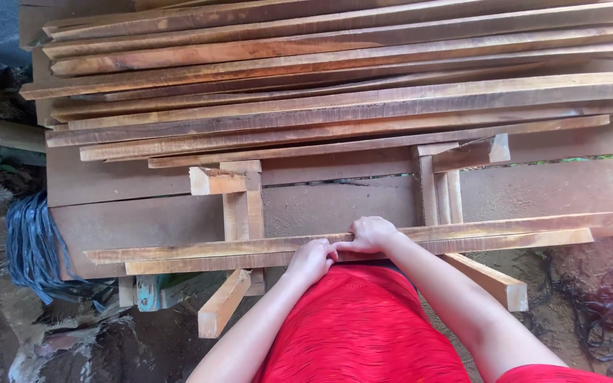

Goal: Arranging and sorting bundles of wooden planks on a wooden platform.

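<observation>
Left hand (311, 259): curled, fingers clamped on the near edge of the two long thin brown wooden slats (200, 253).
Right hand (370, 234): closed over the same slats, thumb pressing, apparently steadying them.
Slats: lying side by side across short upright wooden supports (244, 206).
Beyond: stacked long rough-sawn planks (335, 92), piled flat.

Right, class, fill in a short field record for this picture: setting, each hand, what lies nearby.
setting: outdoor wooden workbench over dirt ground
left hand: fingers curled on the near edge of two long thin brown wooden slats
right hand: gripping the same slats, beside the left hand
behind: large stack of similar brown slats
under the slats: short pale wooden support blocks
left side: bundle of blue plastic strips
clothing: red garment
</observation>
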